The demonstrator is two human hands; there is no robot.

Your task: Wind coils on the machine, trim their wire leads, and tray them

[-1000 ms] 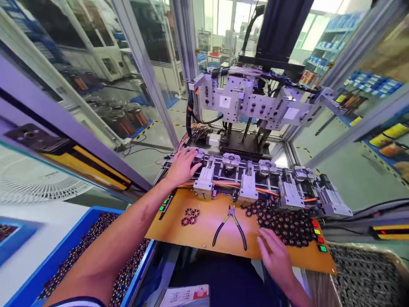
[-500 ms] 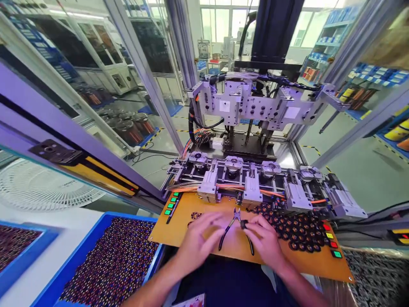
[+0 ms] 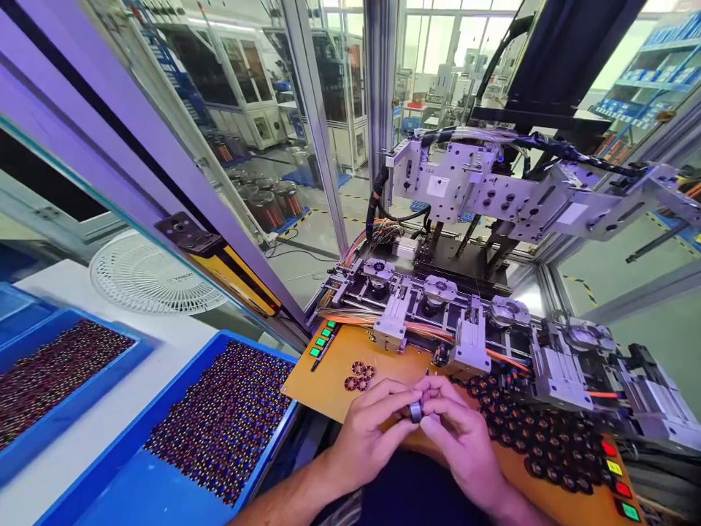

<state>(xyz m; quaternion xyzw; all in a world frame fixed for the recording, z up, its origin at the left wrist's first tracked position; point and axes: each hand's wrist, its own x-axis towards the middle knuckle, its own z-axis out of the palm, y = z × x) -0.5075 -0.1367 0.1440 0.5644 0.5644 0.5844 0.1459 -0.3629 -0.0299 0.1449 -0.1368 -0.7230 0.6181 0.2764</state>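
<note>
A small dark ring-shaped part [image 3: 416, 412] with a grey rim is held between both hands above the front of the orange board [image 3: 307, 391]. My left hand [image 3: 375, 424] pinches it from the left with thumb and fingers. From the other side, the closed fingers of my right hand [image 3: 463, 431] grip the same part. Several reddish, copper-coloured rings [image 3: 360, 377] lie on the board just beyond my left hand. To the right of my right hand, many dark ring parts with copper centres [image 3: 537, 431] are laid close together. The hands cover the spot where the cutting pliers lay.
Behind the board runs a row of metal fixtures [image 3: 439, 288] with cables, under a machine head [image 3: 493, 186]. Green buttons [image 3: 319, 342] and coloured buttons [image 3: 614, 467] line the board's sides. At left stand a blue tray [image 3: 109, 486] of small parts and a white fan [image 3: 156, 274].
My left hand has come over to the right hand and now grips the ring-shaped part too. The view has turned left, and the pliers have gone out of sight behind the hands.
</note>
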